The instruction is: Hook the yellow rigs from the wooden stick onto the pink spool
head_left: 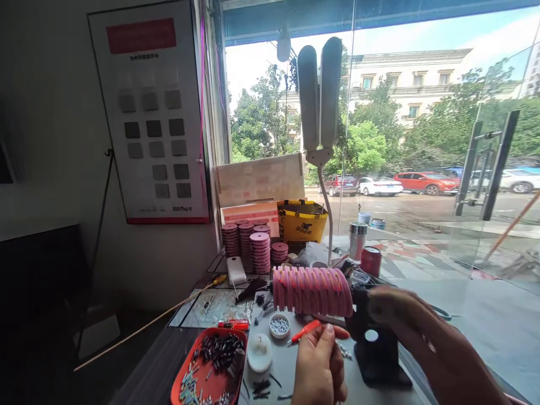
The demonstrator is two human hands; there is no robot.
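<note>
A ribbed pink spool with orange-yellow strands along it is mounted sideways on a black stand. Just below it, my left hand is closed, thumb against the fingers. From its fingers juts an orange pen-like tool, its thin tip pointing down and left. My right hand reaches in from the right to the stand's upper end, beside the spool. Its fingertips are blurred and partly hidden, so I cannot tell whether they grip anything.
A red tray of small dark and metal parts lies left, near a white lid-like dish and a small bowl of beads. Stacked pink discs, a yellow bag, a lamp and a red can stand behind.
</note>
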